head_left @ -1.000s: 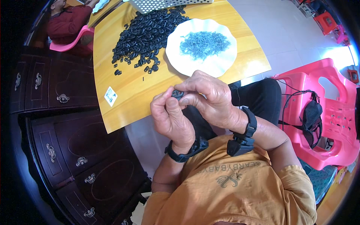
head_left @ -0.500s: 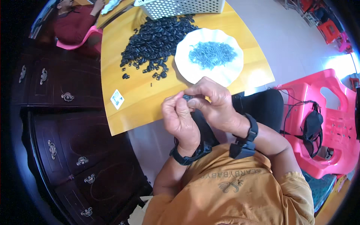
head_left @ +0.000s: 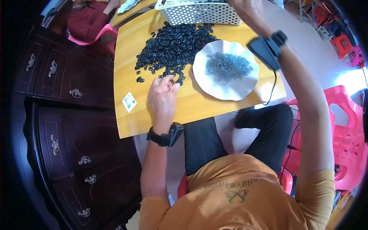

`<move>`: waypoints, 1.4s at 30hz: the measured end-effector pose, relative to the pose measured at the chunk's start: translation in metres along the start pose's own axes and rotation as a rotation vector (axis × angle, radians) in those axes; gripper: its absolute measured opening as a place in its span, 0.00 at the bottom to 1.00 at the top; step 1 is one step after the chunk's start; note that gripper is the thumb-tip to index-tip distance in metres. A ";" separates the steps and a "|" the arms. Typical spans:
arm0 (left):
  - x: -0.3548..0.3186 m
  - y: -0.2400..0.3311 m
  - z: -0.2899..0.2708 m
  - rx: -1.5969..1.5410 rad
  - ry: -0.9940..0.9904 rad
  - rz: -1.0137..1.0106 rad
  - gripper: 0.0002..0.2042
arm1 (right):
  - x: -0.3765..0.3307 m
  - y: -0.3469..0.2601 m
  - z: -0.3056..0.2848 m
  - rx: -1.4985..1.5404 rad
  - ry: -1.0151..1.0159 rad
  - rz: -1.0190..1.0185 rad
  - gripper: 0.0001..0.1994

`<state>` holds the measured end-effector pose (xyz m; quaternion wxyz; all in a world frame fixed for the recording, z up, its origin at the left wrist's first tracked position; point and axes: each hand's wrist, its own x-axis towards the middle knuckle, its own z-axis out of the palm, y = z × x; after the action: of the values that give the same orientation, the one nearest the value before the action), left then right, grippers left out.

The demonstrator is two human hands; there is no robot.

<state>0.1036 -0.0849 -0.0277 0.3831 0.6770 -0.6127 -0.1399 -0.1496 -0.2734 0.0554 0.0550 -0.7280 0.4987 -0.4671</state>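
We see left hand (head_left: 163, 94) on counter (head_left: 191, 107), grip pinching at black plastic pieces (head_left: 172, 46), pile's 6 o'clock edge. Right hand (head_left: 245, 9) over white basket (head_left: 199, 13) at 12 o'clock, grip: cannot tell. White plate (head_left: 230, 90) holds small grey clips (head_left: 229, 67). Large pile left, so we judge much work remains.

Left hand (head_left: 163, 96): forearm extended forward, palm down, fingers (head_left: 168, 81) bunched and curled at the tips; black band on wrist. Right hand (head_left: 245, 5): arm raised and stretched far forward, mostly cut off at the top edge; grip not visible; black band on wrist.
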 end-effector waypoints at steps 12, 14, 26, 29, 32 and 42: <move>0.011 -0.008 0.017 0.276 -0.023 0.243 0.08 | 0.012 0.014 0.033 -0.022 0.122 -0.436 0.08; 0.008 -0.015 0.015 0.176 0.015 0.249 0.07 | -0.020 -0.032 0.032 -0.179 -0.033 -0.293 0.10; -0.013 0.020 -0.013 -0.836 -0.072 -0.208 0.09 | -0.144 -0.106 0.037 0.563 -0.604 0.137 0.09; -0.019 0.026 -0.015 -0.898 -0.016 -0.254 0.08 | -0.149 -0.108 0.041 0.757 -0.603 0.314 0.06; -0.022 0.026 -0.015 -0.966 0.013 -0.261 0.08 | -0.152 -0.109 0.039 0.788 -0.608 0.331 0.06; -0.027 0.024 -0.017 -0.967 -0.096 -0.419 0.06 | -0.161 -0.108 0.042 0.708 -0.587 0.327 0.08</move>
<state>0.0915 -0.0532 -0.0074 0.5871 0.5237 -0.3467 -0.5108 -0.0568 -0.1109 -0.0093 0.5099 -0.6778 0.3806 -0.3684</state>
